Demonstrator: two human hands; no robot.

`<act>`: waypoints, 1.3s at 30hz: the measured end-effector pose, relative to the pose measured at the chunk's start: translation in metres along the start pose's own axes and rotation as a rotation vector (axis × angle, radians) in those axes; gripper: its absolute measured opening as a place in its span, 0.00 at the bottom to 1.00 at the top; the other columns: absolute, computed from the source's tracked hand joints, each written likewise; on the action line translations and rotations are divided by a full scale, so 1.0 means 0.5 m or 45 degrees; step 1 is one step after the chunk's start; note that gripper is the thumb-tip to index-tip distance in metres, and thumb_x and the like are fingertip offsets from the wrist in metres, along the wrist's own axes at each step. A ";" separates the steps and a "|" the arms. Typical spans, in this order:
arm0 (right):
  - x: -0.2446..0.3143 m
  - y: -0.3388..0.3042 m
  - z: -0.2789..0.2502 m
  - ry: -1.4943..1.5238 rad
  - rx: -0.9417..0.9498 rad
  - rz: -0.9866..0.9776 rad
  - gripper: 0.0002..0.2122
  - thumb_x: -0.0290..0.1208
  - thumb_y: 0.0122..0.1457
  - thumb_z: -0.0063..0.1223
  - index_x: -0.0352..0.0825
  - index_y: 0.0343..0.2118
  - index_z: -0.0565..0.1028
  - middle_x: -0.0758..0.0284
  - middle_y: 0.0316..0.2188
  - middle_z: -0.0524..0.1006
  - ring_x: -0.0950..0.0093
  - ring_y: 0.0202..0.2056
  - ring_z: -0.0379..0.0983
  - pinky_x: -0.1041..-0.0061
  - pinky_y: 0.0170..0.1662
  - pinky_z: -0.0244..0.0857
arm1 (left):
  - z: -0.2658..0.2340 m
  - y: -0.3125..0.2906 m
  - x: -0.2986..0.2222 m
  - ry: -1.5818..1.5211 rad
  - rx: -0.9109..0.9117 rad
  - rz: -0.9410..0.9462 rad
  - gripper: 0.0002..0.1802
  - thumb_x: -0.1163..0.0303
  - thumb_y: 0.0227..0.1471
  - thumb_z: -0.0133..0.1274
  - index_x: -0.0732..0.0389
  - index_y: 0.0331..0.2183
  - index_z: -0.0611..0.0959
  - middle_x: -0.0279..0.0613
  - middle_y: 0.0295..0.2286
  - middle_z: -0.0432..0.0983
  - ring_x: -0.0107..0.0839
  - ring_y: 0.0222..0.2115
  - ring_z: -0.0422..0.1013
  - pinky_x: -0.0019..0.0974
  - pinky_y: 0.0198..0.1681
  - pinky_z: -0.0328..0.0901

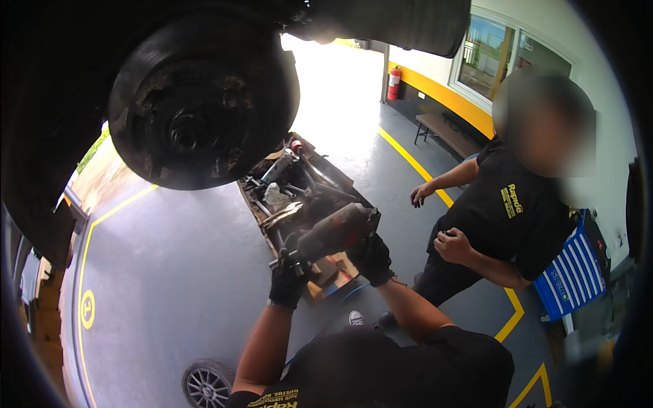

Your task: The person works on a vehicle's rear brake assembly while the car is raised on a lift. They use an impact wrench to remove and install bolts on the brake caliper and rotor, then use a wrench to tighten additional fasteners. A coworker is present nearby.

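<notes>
Dark impact wrench (pixel 333 231), tilted, held up below the rusty brake disc (pixel 201 98)

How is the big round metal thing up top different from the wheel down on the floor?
The brake disc hangs overhead on the raised car; the wheel lies on the grey floor. The brake disc is dark, rusty, bare metal; the wheel has silver spokes inside a black tyre. The brake disc looks far bigger here, being nearer the camera. Both are round.

Wheel (pixel 206 386) cut off by the lower edge, grip of the gloved right hand (pixel 369 257) hidden behind the power tool (pixel 333 231), parts on the low cart (pixel 299 197) too jumbled to tell apart, co-worker's (pixel 507 217) lower legs hidden, blue tool chest (pixel 571 272) partly behind them
</notes>
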State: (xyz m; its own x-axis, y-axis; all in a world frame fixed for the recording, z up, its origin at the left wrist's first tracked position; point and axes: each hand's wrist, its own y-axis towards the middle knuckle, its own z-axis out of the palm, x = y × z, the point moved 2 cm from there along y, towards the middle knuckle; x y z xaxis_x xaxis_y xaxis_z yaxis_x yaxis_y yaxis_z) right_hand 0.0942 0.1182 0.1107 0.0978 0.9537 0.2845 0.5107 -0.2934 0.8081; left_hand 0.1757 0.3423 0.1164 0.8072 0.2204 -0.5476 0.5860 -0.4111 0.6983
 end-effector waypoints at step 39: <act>-0.209 -0.348 -0.337 1.266 1.213 0.878 0.18 0.33 0.63 0.56 0.34 0.54 0.74 0.64 0.47 0.78 0.74 0.47 0.77 0.73 0.51 0.72 | 0.167 -0.059 0.118 -1.834 0.060 -1.622 0.12 0.70 0.65 0.47 0.66 0.46 0.76 0.40 0.30 0.77 0.32 0.32 0.77 0.39 0.40 0.76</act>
State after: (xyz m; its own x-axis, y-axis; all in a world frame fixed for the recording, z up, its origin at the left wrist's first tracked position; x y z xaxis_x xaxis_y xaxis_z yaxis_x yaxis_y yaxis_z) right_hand -0.1485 0.0584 0.0272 0.1437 0.1133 0.9831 0.9836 -0.1259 -0.1293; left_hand 0.2000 0.2936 0.0253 -0.7055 -0.4125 -0.5762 0.6721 -0.6475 -0.3593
